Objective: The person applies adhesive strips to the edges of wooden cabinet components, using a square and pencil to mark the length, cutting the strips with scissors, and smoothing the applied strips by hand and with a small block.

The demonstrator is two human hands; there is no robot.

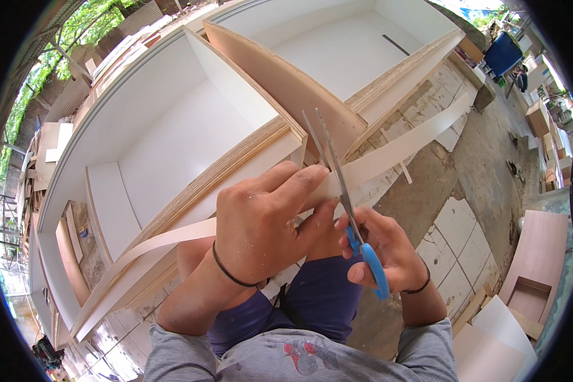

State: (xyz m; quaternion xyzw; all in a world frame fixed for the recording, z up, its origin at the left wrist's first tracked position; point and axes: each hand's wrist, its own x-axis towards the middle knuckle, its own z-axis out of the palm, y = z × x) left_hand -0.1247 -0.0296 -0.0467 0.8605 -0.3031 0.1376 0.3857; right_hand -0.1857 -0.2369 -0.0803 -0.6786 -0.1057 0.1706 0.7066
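Observation:
My left hand (261, 219) pinches a long, pale strip of edge banding (398, 149) between thumb and fingers. One length of the strip trails left along the cabinet's front edge; the other stretches to the upper right, over the floor. My right hand (388, 248) grips scissors (369, 254) with blue handles. Their narrow metal blades point up and stand slightly apart, crossing the strip just right of my left fingertips. Directly ahead lies a large white cabinet carcass (178, 134) with raw, layered board edges.
A second white box section (337, 51) lies beyond, with a brown panel (280, 83) between the two. Cut boards (535, 254) lean at the right, and a pale sheet (496, 337) lies at lower right. Broken white tiles (458, 235) patch the floor. A blue bin (503, 54) stands far right.

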